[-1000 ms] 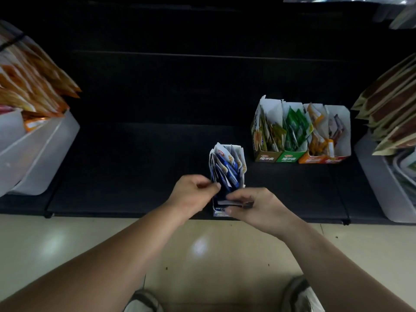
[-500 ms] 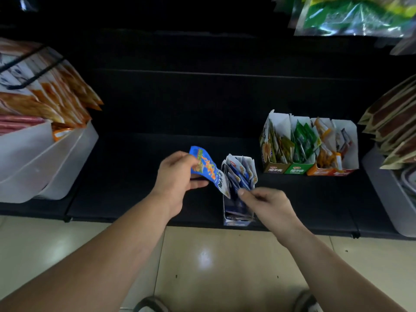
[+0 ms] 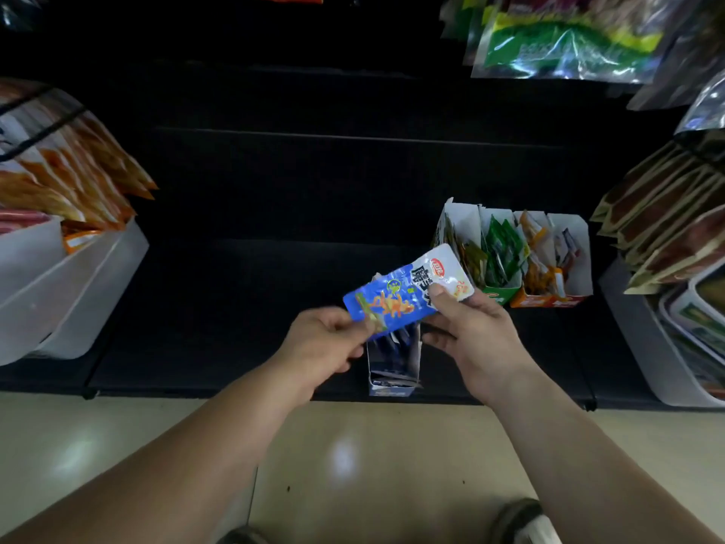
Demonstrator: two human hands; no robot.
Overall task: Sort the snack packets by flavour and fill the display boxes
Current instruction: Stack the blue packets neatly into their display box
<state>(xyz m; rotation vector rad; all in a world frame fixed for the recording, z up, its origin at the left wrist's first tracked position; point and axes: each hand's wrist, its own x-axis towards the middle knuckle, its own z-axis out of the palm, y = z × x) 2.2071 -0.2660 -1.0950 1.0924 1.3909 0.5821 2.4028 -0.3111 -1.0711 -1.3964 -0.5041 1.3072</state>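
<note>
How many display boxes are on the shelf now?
5. Blue box at the front edge of the shelf, under the held packet; four in a row right of it: leftmost box, green box, orange box, rightmost box. More may be hidden.

The black shelf (image 3: pixel 235 308) carries a blue display box (image 3: pixel 393 371). A row of display boxes (image 3: pixel 510 292) stands behind-right of it, a left white bin (image 3: pixel 78 292) and a right white bin (image 3: pixel 635 339) well apart from it.

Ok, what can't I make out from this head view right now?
All head view.
Contents of the blue display box: mostly hidden behind the blue packet, left hand and right hand.
Print on the blue packet: too small to read; each grip covers an end.
The hanging bags: blurred, cut by the top edge.
The white tray at right: cut by the right edge.
</note>
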